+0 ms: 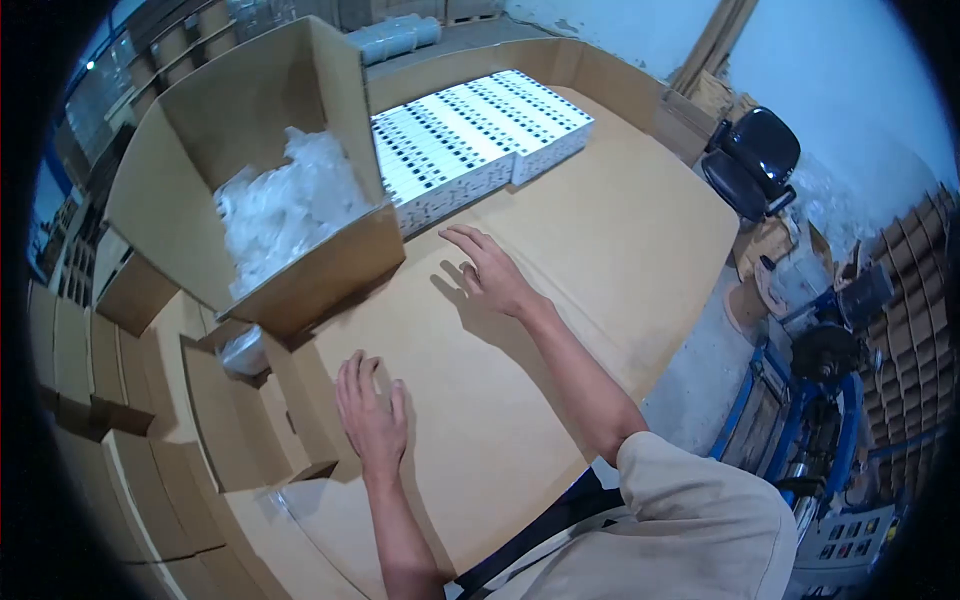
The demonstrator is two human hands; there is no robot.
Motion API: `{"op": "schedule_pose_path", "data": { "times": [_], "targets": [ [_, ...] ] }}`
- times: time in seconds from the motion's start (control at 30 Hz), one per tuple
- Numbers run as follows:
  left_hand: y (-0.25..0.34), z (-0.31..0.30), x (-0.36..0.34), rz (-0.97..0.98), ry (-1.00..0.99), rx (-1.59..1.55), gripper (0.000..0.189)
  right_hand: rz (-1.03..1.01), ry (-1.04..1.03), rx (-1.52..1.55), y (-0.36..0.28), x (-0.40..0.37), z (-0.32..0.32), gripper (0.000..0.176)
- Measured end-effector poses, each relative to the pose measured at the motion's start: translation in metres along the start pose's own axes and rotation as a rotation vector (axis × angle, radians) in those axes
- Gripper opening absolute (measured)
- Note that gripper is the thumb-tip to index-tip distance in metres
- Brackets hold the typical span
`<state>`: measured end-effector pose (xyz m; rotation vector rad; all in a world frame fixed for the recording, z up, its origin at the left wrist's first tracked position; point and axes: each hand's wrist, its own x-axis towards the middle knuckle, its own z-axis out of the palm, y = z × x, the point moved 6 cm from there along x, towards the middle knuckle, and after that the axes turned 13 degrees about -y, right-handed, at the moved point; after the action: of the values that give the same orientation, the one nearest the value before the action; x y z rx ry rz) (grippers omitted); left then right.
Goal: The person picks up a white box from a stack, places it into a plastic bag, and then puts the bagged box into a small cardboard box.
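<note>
My left hand (pixel 372 412) is held over the cardboard-covered table, fingers apart and holding nothing. Just left of it lies a shallow open carton (pixel 232 430) with one clear plastic-wrapped item (pixel 244 350) in its far end. Farther forward, my right hand (pixel 492 272) hovers above the table, also with nothing in it and its fingers spread. In front of that hand stand rows of stacked small white boxes (pixel 440 145) with dark marks on their tops. A large open cardboard box (pixel 330 270) beside them contains a heap of clear plastic bags (pixel 290 205).
Folded brown cartons (pixel 150 490) line the left side. A cardboard rim (pixel 600 75) borders the table's far edge. To the right are a black chair (pixel 755 160) and a blue-framed machine (pixel 800 400) on the floor. A plastic roll (pixel 395 40) lies behind the table.
</note>
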<state>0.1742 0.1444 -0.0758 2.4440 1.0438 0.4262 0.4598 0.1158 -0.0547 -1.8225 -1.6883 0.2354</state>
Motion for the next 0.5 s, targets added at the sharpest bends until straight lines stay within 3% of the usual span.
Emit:
{"op": "schedule_pose_path", "data": {
  "times": [0.17, 0.27, 0.4, 0.5],
  "targets": [
    [-0.006, 0.000, 0.017, 0.003, -0.001, -0.001, 0.043, 0.041, 0.163, -0.082, 0.054, 0.007, -0.047, 0.070],
    [-0.009, -0.001, 0.034, -0.011, 0.003, 0.016, 0.041, 0.208, 0.357, -0.178, 0.106, 0.014, -0.088, 0.072],
    [-0.020, 0.001, 0.061, -0.056, 0.004, 0.074, 0.041, 0.417, 0.312, -0.295, 0.143, 0.021, -0.113, 0.080],
    [-0.029, 0.009, 0.075, -0.148, 0.012, 0.104, 0.046, 0.439, 0.319, -0.281, 0.164, 0.024, -0.113, 0.082]
  ]
}}
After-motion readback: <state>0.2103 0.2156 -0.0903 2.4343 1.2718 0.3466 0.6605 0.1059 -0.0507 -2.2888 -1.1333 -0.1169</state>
